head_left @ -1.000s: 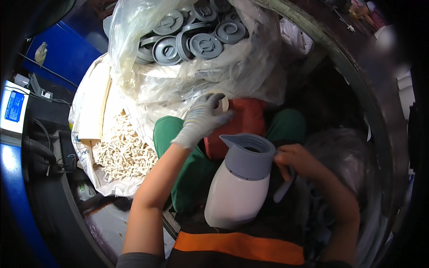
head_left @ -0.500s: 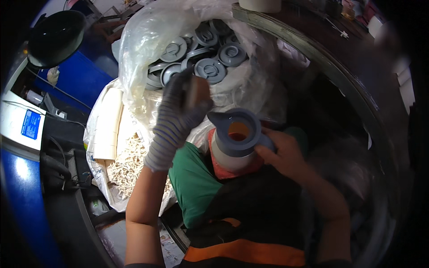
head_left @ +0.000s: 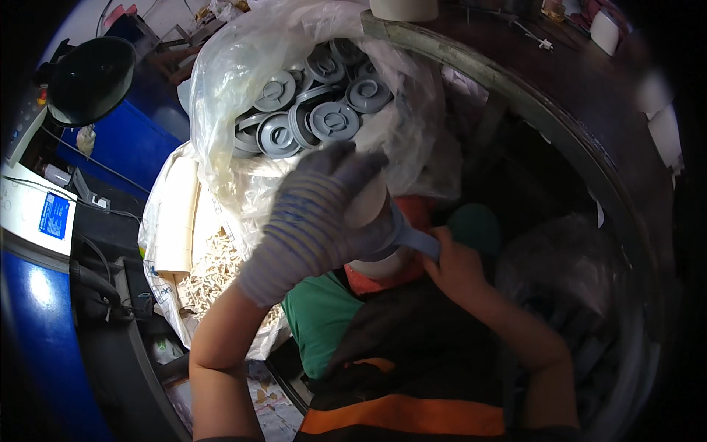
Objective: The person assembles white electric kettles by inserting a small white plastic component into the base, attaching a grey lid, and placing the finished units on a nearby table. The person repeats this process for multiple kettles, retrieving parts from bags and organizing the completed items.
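A thermos jug (head_left: pixel 383 267) with a pale body and grey-blue collar stands between my knees, on red material (head_left: pixel 375 283). My bare right hand (head_left: pixel 458 267) is closed around its grey-blue handle (head_left: pixel 418 241). In a striped knit glove, my left hand (head_left: pixel 317 210) reaches across the top of the jug, covering the spout and most of the opening. Its fingers curl over a pale rounded piece (head_left: pixel 368 202) at the jug's mouth. I cannot make out what kind of piece this is. The glove is slightly blurred.
Ahead, a clear plastic bag (head_left: pixel 221 96) holds several grey round lids (head_left: pixel 335 121). A white sack (head_left: pixel 158 221) with small cream-coloured pieces (head_left: pixel 217 272) lies to the left. A dark table edge (head_left: pixel 530 110) curves along the right. A black lamp (head_left: pixel 92 81) hangs at upper left.
My left hand has moved right and down from beside the jug onto its top, bringing the piece it holds. The right hand has stayed on the handle, which now points more toward me.
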Available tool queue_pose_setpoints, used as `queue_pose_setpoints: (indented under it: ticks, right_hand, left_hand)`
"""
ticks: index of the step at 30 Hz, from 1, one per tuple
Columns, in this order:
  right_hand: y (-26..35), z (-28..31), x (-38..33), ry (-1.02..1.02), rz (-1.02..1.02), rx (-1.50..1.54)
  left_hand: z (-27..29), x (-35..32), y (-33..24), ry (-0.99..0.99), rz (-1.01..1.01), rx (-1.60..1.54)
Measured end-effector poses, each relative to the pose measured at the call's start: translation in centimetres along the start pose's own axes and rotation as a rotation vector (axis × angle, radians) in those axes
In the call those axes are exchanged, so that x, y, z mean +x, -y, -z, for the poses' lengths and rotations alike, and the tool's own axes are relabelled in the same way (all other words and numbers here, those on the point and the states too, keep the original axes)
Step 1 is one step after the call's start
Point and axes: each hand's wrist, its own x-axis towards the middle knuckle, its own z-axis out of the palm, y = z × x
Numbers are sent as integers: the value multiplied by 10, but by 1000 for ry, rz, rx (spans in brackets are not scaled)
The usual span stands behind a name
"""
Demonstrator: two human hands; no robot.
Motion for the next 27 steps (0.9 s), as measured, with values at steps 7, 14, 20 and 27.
queue_pose_setpoints:
  ticks: [7,14,20,27]
  right_hand:
    - [-2,-3,-6,-20,4,10]
    - [-15,-17,0,35,-50,318]
    - [-30,-16,-9,-164,-336,975]
    - [-43,5,-1,-170,-420,1086]
  left_hand:
    - [9,-5,-17,-185,-212,-48]
    - [-38,-6,-2,-39,-82,86]
    - [-61,-24,69,-376,345,-991]
    - [-198,-58,108,-85,450,-311]
